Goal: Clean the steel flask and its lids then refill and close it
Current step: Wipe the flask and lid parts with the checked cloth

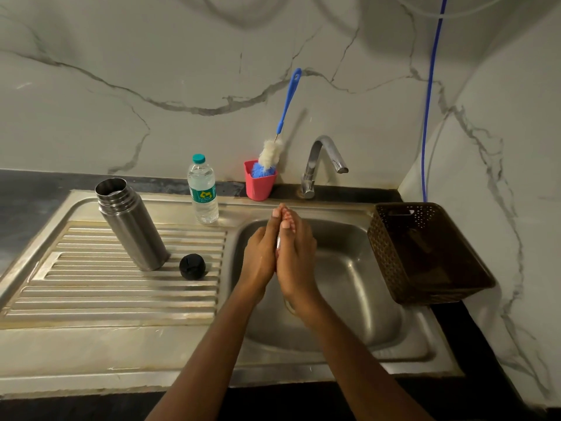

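Observation:
The steel flask stands upright with its mouth uncovered on the ribbed drainboard. A round black inner lid lies just to its right. Above the sink basin, my left hand and my right hand are pressed palm to palm with the fingers straight and pointing away from me. A thin silvery sliver shows between the palms; I cannot tell what it is. A sealed plastic water bottle stands behind the drainboard.
A pink cup holds a blue-handled bottle brush against the back wall. The steel tap is beside it, with no water running. A brown perforated basket sits on the sink's right edge. A blue hose hangs down the wall.

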